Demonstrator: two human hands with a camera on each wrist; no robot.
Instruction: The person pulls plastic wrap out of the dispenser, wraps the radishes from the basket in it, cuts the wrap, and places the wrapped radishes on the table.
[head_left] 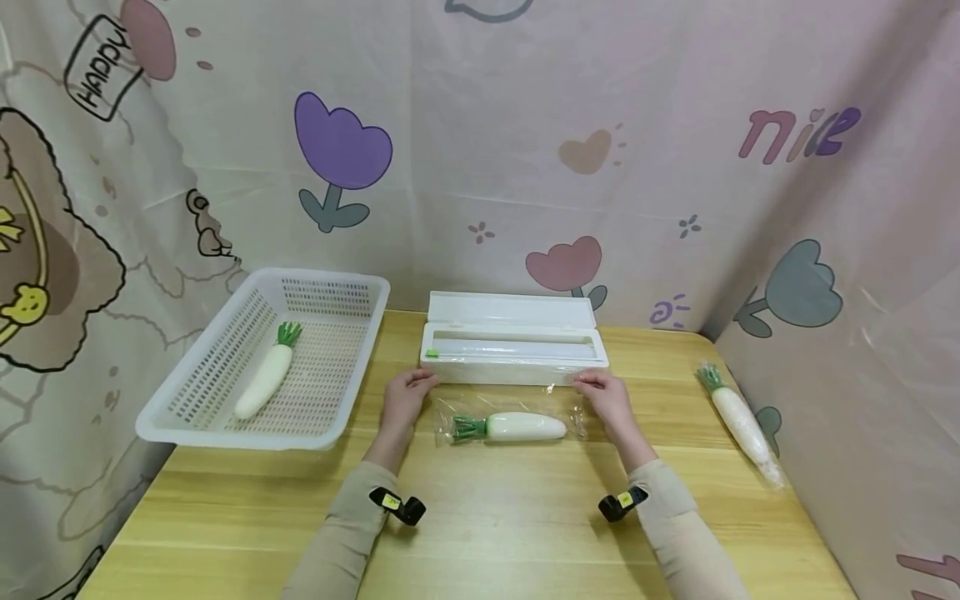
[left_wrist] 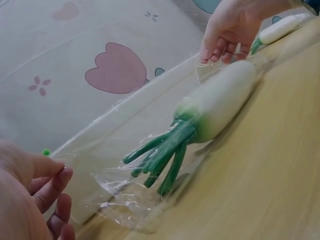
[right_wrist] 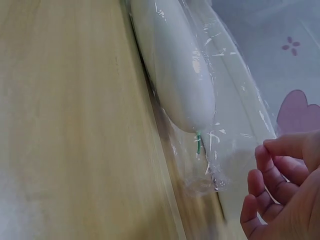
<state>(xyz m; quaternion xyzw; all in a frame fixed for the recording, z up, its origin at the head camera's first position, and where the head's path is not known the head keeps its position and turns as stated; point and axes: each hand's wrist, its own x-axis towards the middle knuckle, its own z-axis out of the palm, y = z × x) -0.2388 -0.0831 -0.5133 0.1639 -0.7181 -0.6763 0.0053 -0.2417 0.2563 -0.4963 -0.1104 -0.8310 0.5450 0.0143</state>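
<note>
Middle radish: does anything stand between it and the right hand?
Only clear film, stretching from the middle radish to the right hand, which pinches it; nothing solid shows between them. The white box lies beyond.

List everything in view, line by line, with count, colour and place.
Basket: one, white, left side of the table
Basket radish: one, white with green stalks, inside the basket
Middle radish: one, white with green stalks, under film, near side of the box
Wrapped radish: one, white with green stalks, right table edge
Box: one, white, lid open, towards the table's back
Roll: one, whitish, inside the box
Green tab: one, green, box's left end
Film: one stretch, clear, between the hands
Table: one, light wood, below everything
Backdrop: pale, printed, behind and at both sides
Wrist cameras: two, black, at the cuffs
Sleeves: two, beige, on the forearms
Left hand: one, pinching film
Right hand: one, pinching film
</note>
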